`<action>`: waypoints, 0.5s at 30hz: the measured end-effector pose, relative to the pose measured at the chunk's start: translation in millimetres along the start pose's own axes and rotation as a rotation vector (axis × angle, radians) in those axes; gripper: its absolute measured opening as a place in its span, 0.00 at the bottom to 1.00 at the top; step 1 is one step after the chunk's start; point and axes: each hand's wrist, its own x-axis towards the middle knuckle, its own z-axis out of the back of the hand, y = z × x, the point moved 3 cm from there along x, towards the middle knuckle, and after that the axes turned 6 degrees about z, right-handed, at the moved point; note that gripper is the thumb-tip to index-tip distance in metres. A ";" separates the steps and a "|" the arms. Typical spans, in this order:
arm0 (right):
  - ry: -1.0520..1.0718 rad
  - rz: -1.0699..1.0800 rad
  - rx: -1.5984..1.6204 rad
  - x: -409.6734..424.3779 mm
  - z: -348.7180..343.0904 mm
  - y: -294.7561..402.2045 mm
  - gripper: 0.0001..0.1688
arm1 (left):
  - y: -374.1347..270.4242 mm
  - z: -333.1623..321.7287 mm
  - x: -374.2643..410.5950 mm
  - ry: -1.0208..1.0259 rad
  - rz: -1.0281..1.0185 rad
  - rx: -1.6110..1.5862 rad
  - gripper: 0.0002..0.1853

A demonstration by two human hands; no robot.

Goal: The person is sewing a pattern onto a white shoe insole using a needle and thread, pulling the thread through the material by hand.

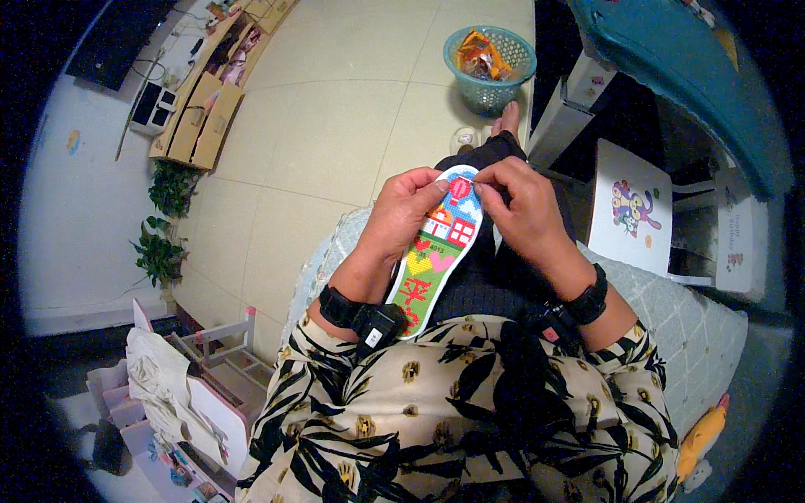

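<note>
A cross-stitched shoe insole with a white edge lies slanted above my lap. It shows a red balloon, houses, hearts and red characters. My left hand grips its upper left side, the thumb on the front near the balloon. At the upper right edge, my right hand has its thumb and index finger pinched together by the balloon. Whether a needle or thread is between those fingertips is too small to tell. Both wrists wear black straps with small devices.
A green plastic basket holding orange wrappers stands on the tiled floor beyond my foot. A small white chair with a cartoon print is at the right. Wooden drawers and potted plants line the left wall. A quilted cover lies beneath me.
</note>
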 end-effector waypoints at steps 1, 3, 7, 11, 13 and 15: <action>0.002 0.001 -0.004 -0.1 -0.3 -0.6 0.04 | 0.1 0.1 0.1 0.005 0.000 -0.004 0.09; 0.005 0.005 -0.012 -0.1 -0.7 -1.3 0.04 | -0.1 0.0 0.1 0.006 0.000 0.002 0.09; 0.017 0.001 -0.029 0.5 -0.4 -0.4 0.04 | -0.6 0.3 -0.5 -0.002 0.001 0.015 0.09; 0.016 -0.028 -0.004 1.6 -1.2 -0.6 0.04 | -0.1 0.9 -1.1 -0.014 0.006 0.001 0.09; 0.005 -0.050 -0.001 0.6 -1.1 -3.0 0.05 | 2.5 0.6 1.8 0.000 0.006 -0.002 0.09; -0.007 -0.072 0.009 -0.4 -1.6 -6.3 0.05 | 5.3 0.2 5.3 0.021 0.005 -0.007 0.09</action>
